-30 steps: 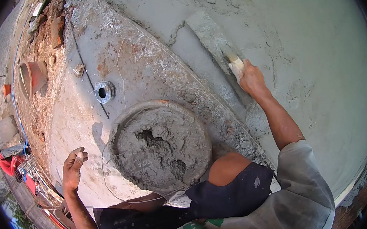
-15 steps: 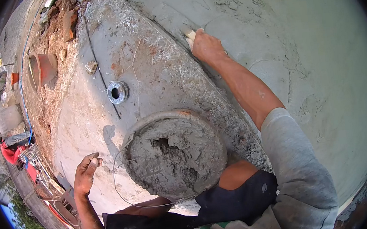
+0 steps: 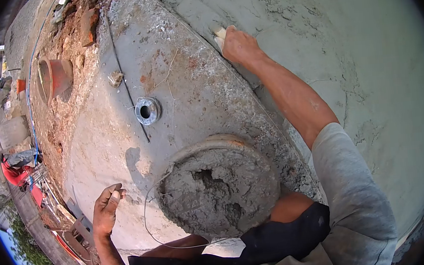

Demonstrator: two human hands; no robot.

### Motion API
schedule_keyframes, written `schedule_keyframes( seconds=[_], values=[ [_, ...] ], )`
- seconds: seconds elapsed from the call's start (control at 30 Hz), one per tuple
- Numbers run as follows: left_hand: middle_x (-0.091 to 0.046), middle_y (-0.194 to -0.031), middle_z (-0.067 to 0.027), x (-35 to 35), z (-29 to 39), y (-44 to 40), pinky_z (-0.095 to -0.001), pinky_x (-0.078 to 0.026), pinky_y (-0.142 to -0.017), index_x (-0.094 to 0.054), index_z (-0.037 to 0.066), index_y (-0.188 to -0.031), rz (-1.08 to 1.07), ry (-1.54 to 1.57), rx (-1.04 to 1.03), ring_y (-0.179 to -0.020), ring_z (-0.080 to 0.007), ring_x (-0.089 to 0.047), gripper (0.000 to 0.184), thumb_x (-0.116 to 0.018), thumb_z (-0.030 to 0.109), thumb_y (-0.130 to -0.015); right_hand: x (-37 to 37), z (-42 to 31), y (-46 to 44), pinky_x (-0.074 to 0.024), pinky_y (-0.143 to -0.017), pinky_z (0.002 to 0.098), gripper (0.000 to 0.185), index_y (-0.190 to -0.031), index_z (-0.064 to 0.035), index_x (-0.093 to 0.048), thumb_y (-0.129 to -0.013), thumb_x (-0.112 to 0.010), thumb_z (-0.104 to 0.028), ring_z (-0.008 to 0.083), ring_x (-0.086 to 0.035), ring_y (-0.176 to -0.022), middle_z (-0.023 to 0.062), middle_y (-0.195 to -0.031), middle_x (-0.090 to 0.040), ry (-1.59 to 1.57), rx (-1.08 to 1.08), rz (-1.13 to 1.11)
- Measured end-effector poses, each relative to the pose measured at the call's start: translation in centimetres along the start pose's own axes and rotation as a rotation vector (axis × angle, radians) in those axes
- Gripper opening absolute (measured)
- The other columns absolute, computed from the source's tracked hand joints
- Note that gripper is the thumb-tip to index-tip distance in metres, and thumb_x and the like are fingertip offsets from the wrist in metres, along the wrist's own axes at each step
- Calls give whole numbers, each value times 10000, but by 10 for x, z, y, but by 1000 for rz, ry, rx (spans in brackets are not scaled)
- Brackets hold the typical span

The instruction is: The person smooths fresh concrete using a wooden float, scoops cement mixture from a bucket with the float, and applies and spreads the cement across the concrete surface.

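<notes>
- One pale handle (image 3: 220, 33) sits in the right hand (image 3: 241, 47), fingers closed around it; the rest of the tool cannot be made out.
- That handle looks stiff and light, probably slippery when wet; mid-grip seems the surest hold.
- The left hand (image 3: 107, 210) is half-curled, nothing visible in it.
- Between the hands, nearer the left, a tub (image 3: 223, 140) of soft-looking mortar (image 3: 220, 195) seems heavy; grasp opposite rims.
</notes>
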State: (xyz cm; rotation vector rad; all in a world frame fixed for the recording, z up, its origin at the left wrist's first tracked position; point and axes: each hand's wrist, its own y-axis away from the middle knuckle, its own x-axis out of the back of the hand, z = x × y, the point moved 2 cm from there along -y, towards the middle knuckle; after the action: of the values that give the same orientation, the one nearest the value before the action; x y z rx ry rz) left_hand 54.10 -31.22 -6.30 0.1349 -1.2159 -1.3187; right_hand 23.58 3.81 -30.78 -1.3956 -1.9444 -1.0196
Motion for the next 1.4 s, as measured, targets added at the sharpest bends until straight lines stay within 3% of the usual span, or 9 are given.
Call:
schedule_keyframes(
  seconds=[0.13, 0.33, 0.53, 0.73, 1.2, 1.4],
  values=[
    [-629, -1026, -109, -22, 26, -1, -289, -409, -921, -544, -38, -1183, -143, 39, -24, -996, -174, -565, 385, -536, 260, -940, -7, 8, 0, -473, -869, 448, 388, -1085, 52, -491, -876, -509, -274, 362, -609, -1018, 250, -1086, -614, 81, -3, -36],
    [-620, -1038, -97, -23, 38, -23, -292, -408, -918, -545, -27, -1189, -58, 6, -55, -1001, -172, -556, 377, -533, 258, -942, -7, 0, -33, -482, -881, 407, 397, -1183, 54, -467, -868, -479, -188, 329, -612, -1044, 198, -1120, -623, 49, -101, -36],
    [-619, -1053, -110, -20, 48, -30, -300, -401, -931, -535, -21, -1208, 54, -87, -130, -1020, -184, -555, 410, -543, 282, -932, 7, 17, -51, -483, -876, 393, 386, -1198, 43, -470, -870, -460, -161, 302, -611, -1056, 205, -1141, -613, 44, -184, 47],
    [-618, -1040, -100, -16, 34, -22, -300, -397, -931, -536, -17, -1210, -13, -77, -67, -1006, -177, -548, 423, -546, 301, -930, 51, 72, -35, -474, -879, 392, 404, -1166, 37, -483, -859, -496, -226, 307, -607, -1058, 203, -1118, -623, 59, -285, 140],
    [-626, -1009, -104, 0, 20, 7, -318, -397, -925, -545, -9, -1209, 33, -70, -141, -977, -183, -560, 482, -548, 373, -915, 101, 186, 64, -457, -904, 432, 468, -1134, 15, -536, -854, -522, -360, 353, -583, -1076, 216, -1143, -604, 151, -575, 249],
    [-628, -983, -83, 3, -9, 45, -298, -414, -900, -546, -22, -1206, 28, 52, -84, -943, -170, -561, 478, -554, 359, -917, 88, 198, 151, -476, -774, 519, 459, -1004, 40, -498, -901, -497, -407, 448, -612, -899, 302, -924, -625, 198, -443, 337]
  ],
)
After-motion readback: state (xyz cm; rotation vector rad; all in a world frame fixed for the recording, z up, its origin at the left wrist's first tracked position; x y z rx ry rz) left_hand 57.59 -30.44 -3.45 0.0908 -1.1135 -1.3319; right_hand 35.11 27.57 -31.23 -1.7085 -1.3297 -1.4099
